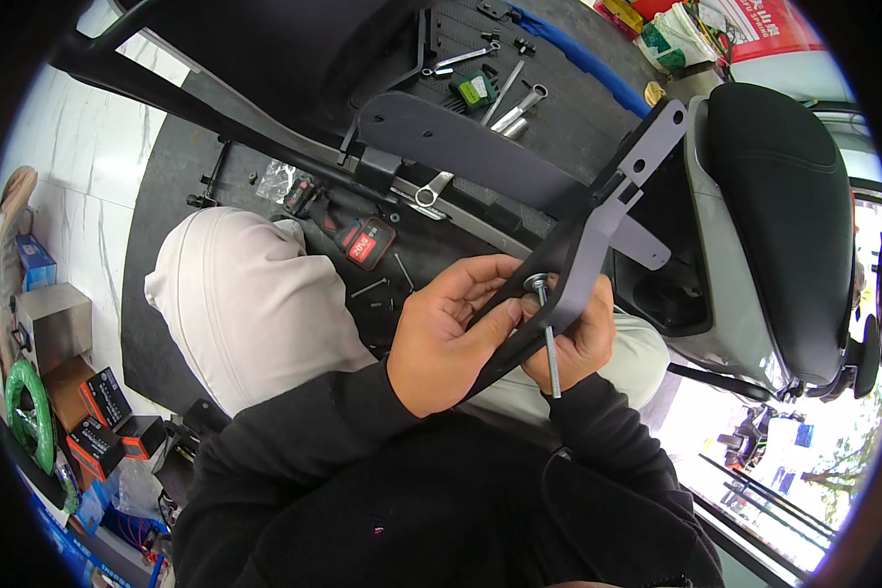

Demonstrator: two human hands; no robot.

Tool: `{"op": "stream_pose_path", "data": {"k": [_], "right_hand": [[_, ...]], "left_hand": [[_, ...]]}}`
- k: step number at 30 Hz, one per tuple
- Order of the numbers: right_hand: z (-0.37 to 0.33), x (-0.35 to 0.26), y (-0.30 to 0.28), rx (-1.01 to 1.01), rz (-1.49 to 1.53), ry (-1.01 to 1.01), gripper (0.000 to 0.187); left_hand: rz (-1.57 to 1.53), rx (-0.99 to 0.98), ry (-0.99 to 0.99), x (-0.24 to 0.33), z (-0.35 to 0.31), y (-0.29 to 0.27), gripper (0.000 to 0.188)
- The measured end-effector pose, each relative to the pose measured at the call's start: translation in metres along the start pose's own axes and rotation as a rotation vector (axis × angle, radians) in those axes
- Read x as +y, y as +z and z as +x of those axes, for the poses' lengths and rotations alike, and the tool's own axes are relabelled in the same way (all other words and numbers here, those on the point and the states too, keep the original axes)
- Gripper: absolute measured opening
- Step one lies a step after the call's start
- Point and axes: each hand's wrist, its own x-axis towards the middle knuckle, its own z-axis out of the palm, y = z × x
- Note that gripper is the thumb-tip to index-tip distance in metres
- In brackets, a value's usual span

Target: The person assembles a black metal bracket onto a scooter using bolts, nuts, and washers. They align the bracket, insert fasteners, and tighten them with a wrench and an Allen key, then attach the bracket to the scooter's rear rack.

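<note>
A dark grey metal bracket (586, 265) with holes slants up in front of me, joined to a black bar. My left hand (451, 333) is closed round the bar, its thumb lying along the near side. On the far side, my right hand (588, 328) grips the bracket with curled fingers, partly hidden by the plate. A long silver bolt (552, 363) points downward at the bracket's lower bend, its head between my hands. Fingertips sit close to the bolt head; whether the shaft passes through a hole, I cannot tell.
A cordless power tool with a red battery (367, 243), loose bolts (370, 288) and a ring spanner (433, 189) lie on the dark mat. More wrenches (521, 108) lie beyond. A black scooter seat (779, 147) stands at right, small boxes (106, 397) at left.
</note>
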Motion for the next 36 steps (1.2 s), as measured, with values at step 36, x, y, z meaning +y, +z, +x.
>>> {"op": "stream_pose_path", "data": {"k": [36], "right_hand": [[-0.008,0.004,0.006,-0.015,-0.133,0.046,0.031]], "left_hand": [[-0.050,0.153,-0.083,0.001,0.009,0.004,0.025]]}}
